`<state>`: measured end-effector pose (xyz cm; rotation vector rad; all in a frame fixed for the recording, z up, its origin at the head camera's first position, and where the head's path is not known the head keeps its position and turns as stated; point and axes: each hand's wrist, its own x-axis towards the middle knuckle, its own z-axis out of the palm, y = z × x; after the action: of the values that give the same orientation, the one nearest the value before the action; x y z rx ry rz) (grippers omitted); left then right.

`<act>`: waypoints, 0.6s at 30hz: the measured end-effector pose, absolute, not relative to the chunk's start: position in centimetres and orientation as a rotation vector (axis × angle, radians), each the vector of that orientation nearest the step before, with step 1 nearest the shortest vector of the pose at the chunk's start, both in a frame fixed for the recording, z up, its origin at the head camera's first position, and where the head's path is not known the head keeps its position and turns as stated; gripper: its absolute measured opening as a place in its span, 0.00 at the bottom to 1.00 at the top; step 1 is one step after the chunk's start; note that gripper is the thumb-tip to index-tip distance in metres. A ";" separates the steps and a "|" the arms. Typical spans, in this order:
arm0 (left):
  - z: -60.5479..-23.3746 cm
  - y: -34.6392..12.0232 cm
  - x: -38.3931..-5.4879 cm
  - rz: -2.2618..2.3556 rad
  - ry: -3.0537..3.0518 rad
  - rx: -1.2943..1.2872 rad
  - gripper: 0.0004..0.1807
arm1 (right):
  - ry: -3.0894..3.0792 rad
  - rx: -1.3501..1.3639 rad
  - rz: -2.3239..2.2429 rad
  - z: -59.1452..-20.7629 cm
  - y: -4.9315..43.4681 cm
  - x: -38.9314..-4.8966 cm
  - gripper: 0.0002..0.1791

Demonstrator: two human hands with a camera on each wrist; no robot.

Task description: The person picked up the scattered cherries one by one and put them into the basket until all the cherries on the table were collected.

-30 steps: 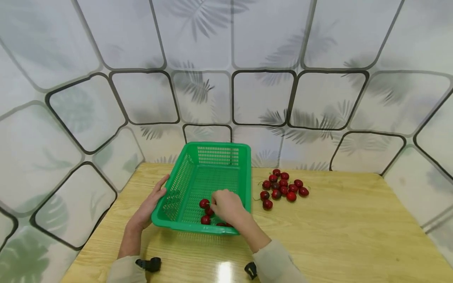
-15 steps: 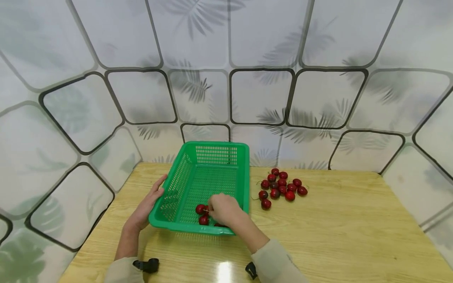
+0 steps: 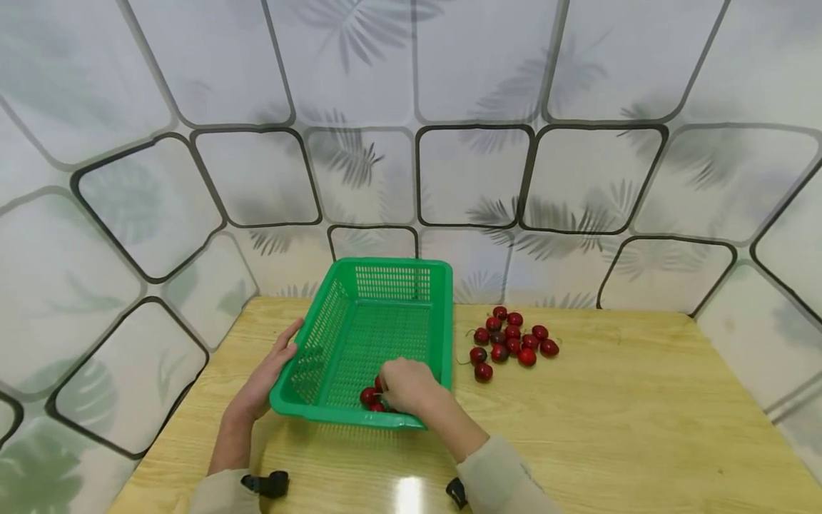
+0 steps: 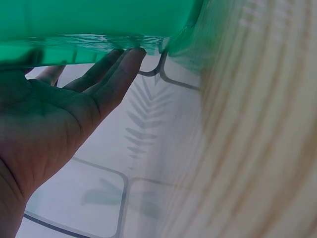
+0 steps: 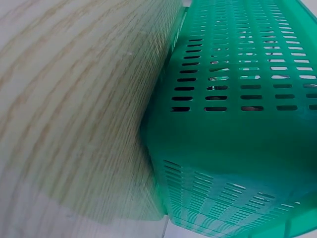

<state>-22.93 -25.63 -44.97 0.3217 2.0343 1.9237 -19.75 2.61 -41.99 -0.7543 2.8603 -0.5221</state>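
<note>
A green plastic basket (image 3: 385,260) with slotted sides stands on the table. My left hand (image 3: 267,378) lies along the outside of its left wall. In the left wrist view that hand (image 4: 54,109) has its fingers stretched out under the basket's rim (image 4: 99,25). My right hand (image 3: 407,387) reaches down into the basket's near right corner, back of the hand up. Dark red cherries (image 3: 369,396) show just left of its fingers, close to the near wall. The fingertips are hidden, and I cannot tell whether they pinch a cherry. The right wrist view shows only the basket's slotted outside (image 5: 223,134).
Several more cherries (image 3: 512,344), some with stems, lie in a loose group on the wooden table (image 3: 610,414) right of the basket. A patterned wall covering (image 3: 475,178) rises behind the table and at both sides.
My right hand has moved slightly down toward the basket's near edge, and the cherries beside it have shifted nearer that edge. The left hand keeps its place on the basket.
</note>
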 end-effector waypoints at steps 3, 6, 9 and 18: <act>-45.1 -25.5 -22.9 1.929 2.029 0.315 0.33 | 2.852 -0.753 -0.486 -42.1 2.7 -19.7 0.30; -45.0 -25.5 -22.9 1.936 2.032 0.315 0.33 | 2.847 -0.739 -0.473 -42.1 2.7 -19.7 0.31; -45.0 -25.6 -22.9 1.935 2.033 0.324 0.33 | 2.866 -0.725 -0.473 -42.1 2.7 -19.7 0.31; -45.2 -25.6 -23.0 1.931 2.023 0.350 0.33 | 2.887 -0.711 -0.544 -42.0 2.7 -19.5 0.32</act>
<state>-22.95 -25.59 -45.20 0.3504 2.0232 1.9308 -19.54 2.66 -42.04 -0.7110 2.8875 -0.5444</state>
